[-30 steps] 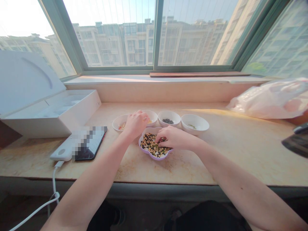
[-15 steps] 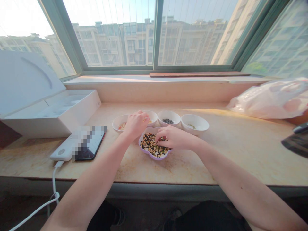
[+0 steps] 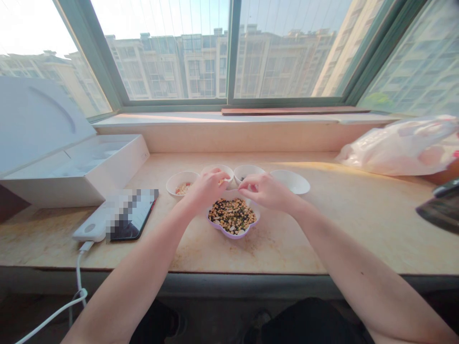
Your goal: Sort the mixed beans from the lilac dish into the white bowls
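Mixed beans (image 3: pixel 232 215), one lot, black, tan and pale, heaped in a lavender scalloped bowl (image 3: pixel 234 235); head view, just below the middle of the frame, upright on the countertop (image 3: pixel 358 229).

Left hand (image 3: pixel 208 187): bare, back uppermost, centre of the frame, above and left of the lavender bowl; fingers curled downward at the second white bowl (image 3: pixel 217 169), partly covering it; cannot tell whether they pinch anything.

Right hand (image 3: pixel 267 191): bare, right of centre, over the far right rim of the lavender bowl; fingers bent, thumb and forefinger tips near each other, in front of the third white bowl (image 3: pixel 251 169); cannot tell whether anything is held between them.

White bowls, four, in a row behind the lavender one: the leftmost bowl (image 3: pixel 171 185) with pale and reddish pieces; the second and third largely masked by the hands; the rightmost bowl (image 3: pixel 296 182), near side partly behind the right hand.

Left of the frame: open white box (image 3: pixel 118 162), lid raised; white power bank (image 3: pixel 89 227) with white cable (image 3: pixel 79 272); dark phone (image 3: pixel 129 229) beside it, partly pixelated.

Upper right: translucent plastic bag (image 3: pixel 390 148), crumpled. Right edge: dark object (image 3: pixel 439 210), cut off, unidentified. Top: window (image 3: pixel 229 52), buildings beyond
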Demonstrator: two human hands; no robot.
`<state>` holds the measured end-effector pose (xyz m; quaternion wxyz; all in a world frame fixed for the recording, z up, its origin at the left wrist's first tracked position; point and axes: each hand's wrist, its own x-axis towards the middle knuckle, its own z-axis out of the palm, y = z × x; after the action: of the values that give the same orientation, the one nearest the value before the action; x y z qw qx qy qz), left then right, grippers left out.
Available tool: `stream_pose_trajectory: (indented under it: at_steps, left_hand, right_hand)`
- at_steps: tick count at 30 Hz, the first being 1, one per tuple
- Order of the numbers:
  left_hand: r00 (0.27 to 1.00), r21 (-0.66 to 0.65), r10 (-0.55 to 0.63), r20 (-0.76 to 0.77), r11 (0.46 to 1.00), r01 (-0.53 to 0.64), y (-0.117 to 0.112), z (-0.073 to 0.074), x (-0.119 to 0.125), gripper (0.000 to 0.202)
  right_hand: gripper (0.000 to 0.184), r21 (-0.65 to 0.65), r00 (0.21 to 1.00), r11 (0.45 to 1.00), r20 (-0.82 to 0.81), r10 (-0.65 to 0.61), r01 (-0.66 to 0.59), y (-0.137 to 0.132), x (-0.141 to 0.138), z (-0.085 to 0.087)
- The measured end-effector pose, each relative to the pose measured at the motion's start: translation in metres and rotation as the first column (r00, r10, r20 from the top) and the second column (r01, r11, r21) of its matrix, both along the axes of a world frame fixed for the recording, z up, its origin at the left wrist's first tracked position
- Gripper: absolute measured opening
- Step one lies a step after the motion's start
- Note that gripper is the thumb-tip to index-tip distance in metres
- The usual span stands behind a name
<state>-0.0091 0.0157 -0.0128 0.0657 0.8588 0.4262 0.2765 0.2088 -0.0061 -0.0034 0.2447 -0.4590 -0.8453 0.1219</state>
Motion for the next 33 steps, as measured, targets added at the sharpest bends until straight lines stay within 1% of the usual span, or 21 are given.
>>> stream_pose_trajectory:
  at_steps: [2, 3, 4, 6, 8, 9, 11, 13, 17, 22, 25, 29, 33]
  left_hand:
    - [0.993, -0.031, -0.108, -0.055, 0.994, 0.106, -0.005, 0.001, 0.001, 0.024]
    - [0.983, -0.054, -0.163, -0.089, 0.986, 0.158, -0.008, 0.002, 0.002, 0.025]
    - [0.969, -0.080, -0.217, -0.120, 0.975, 0.209, -0.011, 0.002, 0.003, 0.025]
    - [0.933, -0.127, -0.320, -0.166, 0.945, 0.301, -0.015, 0.003, 0.004, 0.024]
    - [0.893, -0.174, -0.406, -0.196, 0.910, 0.376, -0.018, 0.003, 0.005, 0.022]
    - [0.878, -0.194, -0.432, -0.203, 0.897, 0.397, -0.019, 0.003, 0.005, 0.021]
    - [0.863, -0.218, -0.459, -0.212, 0.883, 0.416, -0.019, 0.000, 0.007, 0.024]
    - [0.857, -0.221, -0.466, -0.219, 0.879, 0.422, -0.017, -0.004, 0.008, 0.027]
    - [0.840, -0.222, -0.481, -0.252, 0.873, 0.434, -0.014, -0.009, 0.012, 0.025]
    - [0.823, -0.266, -0.486, -0.294, 0.869, 0.418, -0.013, -0.006, 0.015, 0.021]
    - [0.827, -0.296, -0.483, -0.288, 0.866, 0.403, -0.014, -0.003, 0.016, 0.019]
    - [0.845, -0.336, -0.481, -0.233, 0.856, 0.394, -0.014, -0.002, 0.014, 0.021]
    - [0.859, -0.378, -0.475, -0.191, 0.843, 0.382, -0.013, -0.003, 0.012, 0.023]
  right_hand:
    - [0.026, 0.032, 0.980, 0.980, -0.018, -0.196, 0.197, 0.007, 0.015, 0.006]
    - [0.029, 0.069, 0.959, 0.957, -0.028, -0.281, 0.282, 0.011, 0.023, 0.009]
    - [0.031, 0.087, 0.945, 0.941, -0.013, -0.328, 0.328, 0.015, 0.033, 0.011]
    - [0.035, 0.062, 0.905, 0.908, 0.080, -0.418, 0.414, 0.022, 0.050, 0.015]
    - [0.037, 0.012, 0.868, 0.885, 0.193, -0.458, 0.465, 0.027, 0.066, 0.017]
    - [0.034, 0.004, 0.850, 0.874, 0.232, -0.474, 0.486, 0.029, 0.072, 0.017]
    - [0.026, 0.000, 0.823, 0.857, 0.278, -0.495, 0.515, 0.032, 0.083, 0.016]
    - [0.021, -0.006, 0.806, 0.842, 0.293, -0.514, 0.539, 0.034, 0.091, 0.013]
    - [0.022, -0.077, 0.793, 0.820, 0.321, -0.518, 0.567, 0.036, 0.099, 0.009]
    - [0.022, -0.171, 0.782, 0.789, 0.363, -0.507, 0.590, 0.038, 0.099, 0.012]
    - [0.024, -0.185, 0.785, 0.789, 0.369, -0.497, 0.586, 0.039, 0.097, 0.014]
    - [0.025, -0.198, 0.797, 0.797, 0.369, -0.479, 0.570, 0.038, 0.095, 0.014]
    - [0.025, -0.180, 0.797, 0.800, 0.349, -0.492, 0.573, 0.037, 0.093, 0.014]
